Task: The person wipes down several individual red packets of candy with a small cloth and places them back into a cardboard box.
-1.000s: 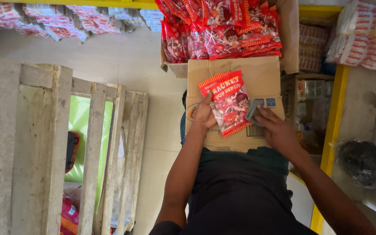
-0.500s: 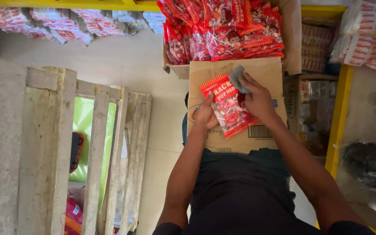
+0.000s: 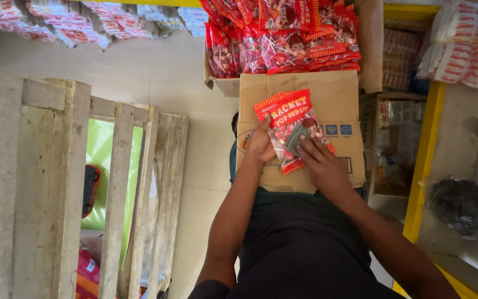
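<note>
Red candy packet (image 3: 289,124), glossy plastic w/ a clear window showing round red sweets, lies flat on the closed flap of a brown cardboard box (image 3: 338,94). Left hand (image 3: 261,145) pins the packet's left edge, fingers together and laid over the film, thumb side at the edge. Right hand (image 3: 319,166) sits on the packet's lower right, fingertips pressing a small grey-green folded piece (image 3: 296,138) against the film; fingers slightly apart, not clamped round anything. Just beyond the fingertips: open carton (image 3: 369,50) heaped w/ more red packets (image 3: 283,36), shiny and crinkled. Left of the left hand, well apart: rough pale wooden pallet (image 3: 56,182) on edge, slats w/ gaps. Right of the right hand: yellow shelf frame (image 3: 424,149), dark plastic bag (image 3: 466,207).
</note>
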